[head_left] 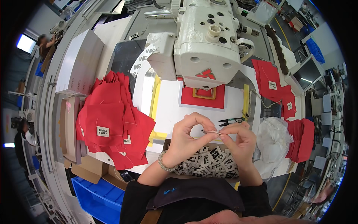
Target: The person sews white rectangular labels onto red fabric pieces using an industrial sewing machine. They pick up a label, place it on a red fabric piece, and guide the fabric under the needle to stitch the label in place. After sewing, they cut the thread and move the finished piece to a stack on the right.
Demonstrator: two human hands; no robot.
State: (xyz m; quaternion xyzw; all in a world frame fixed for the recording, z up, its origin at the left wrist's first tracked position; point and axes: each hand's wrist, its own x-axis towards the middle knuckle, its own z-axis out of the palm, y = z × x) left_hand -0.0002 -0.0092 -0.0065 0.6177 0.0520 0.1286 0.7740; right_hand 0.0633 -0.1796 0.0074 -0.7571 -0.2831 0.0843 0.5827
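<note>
Both hands meet in front of me above a box of small white-and-black woven labels [209, 161]. My left hand [186, 136] pinches one thin label [211, 131], seen nearly edge-on, between thumb and forefinger. The fingertips of my right hand [240, 143] close on the label's other end. Dark thread snips [231, 121] show just beyond my right fingers; whether they touch the hand I cannot tell. Farther off, a red fabric piece [187, 98] lies under the white sewing machine [209, 56], with a brass-coloured clamp frame [204, 97] on it.
A heap of red fabric pieces [108, 115], some with labels, lies left beside a white carton [80, 63]. To the right are a clear plastic bag [274, 140], a red stack [302, 140] and labelled red pieces [266, 78]. A blue bin [97, 198] stands lower left.
</note>
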